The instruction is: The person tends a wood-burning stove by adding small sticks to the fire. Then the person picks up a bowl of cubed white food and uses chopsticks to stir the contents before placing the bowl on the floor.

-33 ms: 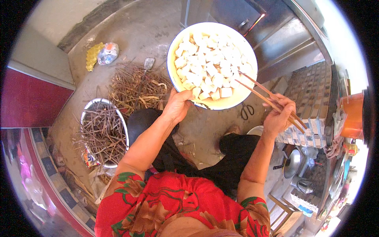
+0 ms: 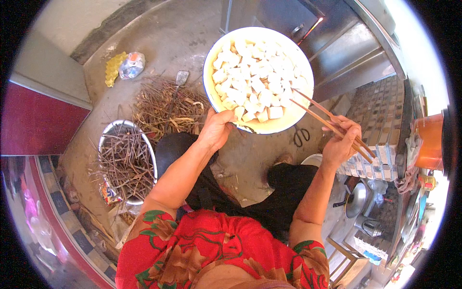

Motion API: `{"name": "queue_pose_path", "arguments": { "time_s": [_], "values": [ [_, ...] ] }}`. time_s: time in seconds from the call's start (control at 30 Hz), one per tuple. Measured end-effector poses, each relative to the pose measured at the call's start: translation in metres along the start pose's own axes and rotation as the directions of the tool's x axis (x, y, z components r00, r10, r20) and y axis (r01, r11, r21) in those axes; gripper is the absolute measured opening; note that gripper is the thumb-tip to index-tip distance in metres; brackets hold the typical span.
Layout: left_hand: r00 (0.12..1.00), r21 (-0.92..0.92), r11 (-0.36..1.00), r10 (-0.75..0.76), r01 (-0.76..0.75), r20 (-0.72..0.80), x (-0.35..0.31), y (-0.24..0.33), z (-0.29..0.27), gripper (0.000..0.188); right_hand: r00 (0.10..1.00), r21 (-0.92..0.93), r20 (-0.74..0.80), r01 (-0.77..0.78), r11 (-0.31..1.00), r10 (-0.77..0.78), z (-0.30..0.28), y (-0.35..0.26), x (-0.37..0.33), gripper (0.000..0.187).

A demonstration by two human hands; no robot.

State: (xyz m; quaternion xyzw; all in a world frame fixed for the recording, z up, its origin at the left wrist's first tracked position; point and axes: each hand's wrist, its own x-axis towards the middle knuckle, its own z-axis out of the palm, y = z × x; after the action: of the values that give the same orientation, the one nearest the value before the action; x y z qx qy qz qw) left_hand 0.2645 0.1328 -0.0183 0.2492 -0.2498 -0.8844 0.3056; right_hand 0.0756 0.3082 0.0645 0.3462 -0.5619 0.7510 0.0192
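My left hand (image 2: 217, 129) grips the near rim of a round enamel basin (image 2: 274, 126), cream inside with a blue edge. Many pale, white cubes (image 2: 258, 85) of some food fill it; bright glare hides their detail. In my right hand (image 2: 342, 140) is a pair of wooden chopsticks (image 2: 315, 114). Their tips are a little apart and reach over the right side of the basin, beside the cubes. No cube shows clearly between the tips. Below the basin a pair of dark-handled scissors (image 2: 301, 137) lies on the floor.
A white tub of twigs (image 2: 127, 164) stands at left, with loose twigs and a small shovel (image 2: 181, 78) behind it. A metal stove front (image 2: 332, 50) with a glowing slit is at far right. A tiled counter (image 2: 378, 113) and a lidded pan (image 2: 356, 198) are at right.
My right hand and the chopsticks have shifted very slightly to the right. My left hand and the basin look almost unmoved.
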Motion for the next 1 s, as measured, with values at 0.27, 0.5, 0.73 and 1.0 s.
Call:
{"name": "queue_pose_path", "arguments": {
  "time_s": [0.27, 0.5, 0.73, 1.0],
  "values": [
    [0.999, -0.002, 0.999, 0.032, -0.032, 0.005, -0.001, 0.001, -0.001, 0.062, 0.983, -0.101, -0.040, -0.184, 0.978, 0.181, 0.021, 0.007, -0.008, 0.029],
    [1.000, 0.003, 1.000, 0.030, -0.030, -0.007, -0.001, -0.001, -0.003, 0.063, 0.950, 0.121, -0.057, -0.299, 0.946, 0.308, 0.014, 0.026, -0.010, 0.027],
    [0.999, 0.028, 0.999, 0.032, -0.032, 0.007, 0.001, -0.002, -0.005, 0.062, 0.948, 0.102, -0.045, -0.310, 0.945, 0.316, 0.016, 0.028, -0.010, 0.027],
    [0.998, 0.016, 0.999, 0.028, -0.028, -0.047, -0.005, 0.002, 0.005, 0.060, 0.941, 0.044, -0.053, -0.331, 0.943, 0.333, 0.006, 0.012, -0.004, 0.027]
  ]
}}
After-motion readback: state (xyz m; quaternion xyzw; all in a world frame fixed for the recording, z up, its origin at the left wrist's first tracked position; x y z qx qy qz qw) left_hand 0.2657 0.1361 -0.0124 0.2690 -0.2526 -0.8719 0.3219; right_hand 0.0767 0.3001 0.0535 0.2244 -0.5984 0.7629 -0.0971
